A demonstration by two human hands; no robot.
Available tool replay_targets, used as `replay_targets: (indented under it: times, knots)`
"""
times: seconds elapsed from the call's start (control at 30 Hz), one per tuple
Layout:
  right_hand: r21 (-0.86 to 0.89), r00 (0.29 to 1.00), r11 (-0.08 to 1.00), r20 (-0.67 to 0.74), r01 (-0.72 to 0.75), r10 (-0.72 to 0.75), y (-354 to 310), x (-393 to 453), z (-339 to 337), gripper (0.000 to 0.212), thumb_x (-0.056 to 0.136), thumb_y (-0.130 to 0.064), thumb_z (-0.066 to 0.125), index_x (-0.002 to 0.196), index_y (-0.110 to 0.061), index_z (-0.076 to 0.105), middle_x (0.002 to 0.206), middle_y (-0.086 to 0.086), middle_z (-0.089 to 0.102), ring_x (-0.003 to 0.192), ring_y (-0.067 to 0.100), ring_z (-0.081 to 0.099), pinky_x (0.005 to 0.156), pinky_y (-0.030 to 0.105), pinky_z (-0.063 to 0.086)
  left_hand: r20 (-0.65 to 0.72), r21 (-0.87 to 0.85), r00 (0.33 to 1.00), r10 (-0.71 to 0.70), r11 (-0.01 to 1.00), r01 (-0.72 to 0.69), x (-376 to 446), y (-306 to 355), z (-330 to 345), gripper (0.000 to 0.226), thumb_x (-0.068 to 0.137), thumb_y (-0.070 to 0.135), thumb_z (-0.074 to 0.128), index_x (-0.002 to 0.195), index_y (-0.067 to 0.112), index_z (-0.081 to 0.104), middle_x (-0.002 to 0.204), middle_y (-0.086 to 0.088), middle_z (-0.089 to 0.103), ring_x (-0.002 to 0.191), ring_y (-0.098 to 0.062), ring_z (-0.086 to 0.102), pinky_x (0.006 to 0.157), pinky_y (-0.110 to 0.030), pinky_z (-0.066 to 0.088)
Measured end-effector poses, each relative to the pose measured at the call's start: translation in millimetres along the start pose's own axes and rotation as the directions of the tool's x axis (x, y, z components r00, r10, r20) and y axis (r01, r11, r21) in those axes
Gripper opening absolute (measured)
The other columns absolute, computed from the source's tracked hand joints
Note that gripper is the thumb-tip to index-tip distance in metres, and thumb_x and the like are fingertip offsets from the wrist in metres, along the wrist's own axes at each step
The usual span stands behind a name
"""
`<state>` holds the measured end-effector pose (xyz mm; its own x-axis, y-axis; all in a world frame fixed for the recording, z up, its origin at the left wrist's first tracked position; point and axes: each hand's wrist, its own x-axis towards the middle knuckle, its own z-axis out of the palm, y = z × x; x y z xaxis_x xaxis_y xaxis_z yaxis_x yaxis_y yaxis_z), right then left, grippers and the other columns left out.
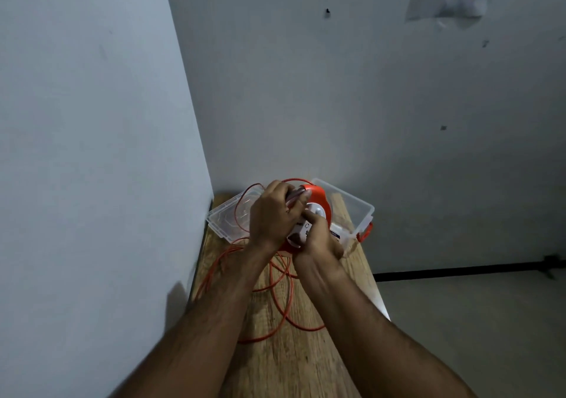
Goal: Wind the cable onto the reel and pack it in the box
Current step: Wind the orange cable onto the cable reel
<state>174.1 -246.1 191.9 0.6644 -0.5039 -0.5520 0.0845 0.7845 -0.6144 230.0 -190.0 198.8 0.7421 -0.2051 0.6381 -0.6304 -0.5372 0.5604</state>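
Above the far end of a narrow wooden desk [294,364], seen from the head camera, two bare hands are meeting around an orange cable reel [317,204]. The left hand [272,214] is curling its grip over the top and near side of the reel, fingers wrapped round the rim where the orange cable [280,302] is running in. The right hand [318,241] is sitting lower, its grip closing on the reel's white hub from below and the side; its fingertips are mostly hidden behind the reel. The reel is being held tilted, just above the desk and in front of a clear plastic box [355,210], which is standing open at the back of the desk, against the wall corner. An orange latch [365,233] is showing on the box's right end. A clear lid [228,217] is lying just left of the box, with a strand of cable arching over it. Most of the cable is lying in loose loops on the desk beneath both forearms, unwound.
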Motion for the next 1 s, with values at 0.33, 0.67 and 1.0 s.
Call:
replay_targets:
  times: [0.33, 0.67, 1.0]
  knots:
    - [-0.728, 0.523, 0.041, 0.450, 0.684, -0.723, -10.3, -17.0, -45.7, 0.048, 0.082, -0.025, 0.084, 0.124, -0.013, 0.065, 0.093, -0.001, 0.075, 0.074, 0.004, 0.067, 0.070, 0.019, 0.055, -0.032, -0.153, 0.997, -0.072, 0.986, 0.067, 13.5, -6.8, -5.4, 0.034, 0.095, 0.044, 0.066, 0.083, 0.013, 0.067, 0.079, 0.001, 0.066, 0.071, -0.010, 0.058, 0.061, -0.019, 0.043]
    - [-0.392, 0.170, -0.747, 0.918, 0.537, -0.359, -33.0, -6.2, -60.5, 0.056, 0.086, -0.015, 0.069, 0.141, -0.021, 0.058, 0.134, 0.022, 0.058, 0.057, 0.013, 0.056, 0.050, 0.016, 0.031, 0.020, -0.133, 0.999, -0.032, 0.990, 0.034, 16.0, -6.3, -6.8, 0.029, 0.095, 0.044, 0.067, 0.087, 0.015, 0.068, 0.080, 0.010, 0.061, 0.072, -0.002, 0.055, 0.064, -0.006, 0.035]
    - [-0.521, 0.277, -0.641, 0.850, 0.564, -0.448, -25.5, 4.2, -49.6, 0.069, 0.091, -0.048, 0.069, 0.149, -0.017, 0.048, 0.077, 0.008, 0.071, 0.052, 0.018, 0.062, 0.048, 0.026, 0.049, 0.054, -0.125, 0.998, -0.028, 0.992, 0.035, 10.5, -7.4, -4.2, 0.032, 0.093, 0.045, 0.069, 0.092, 0.013, 0.070, 0.087, 0.002, 0.068, 0.077, -0.009, 0.059, 0.064, -0.016, 0.043]
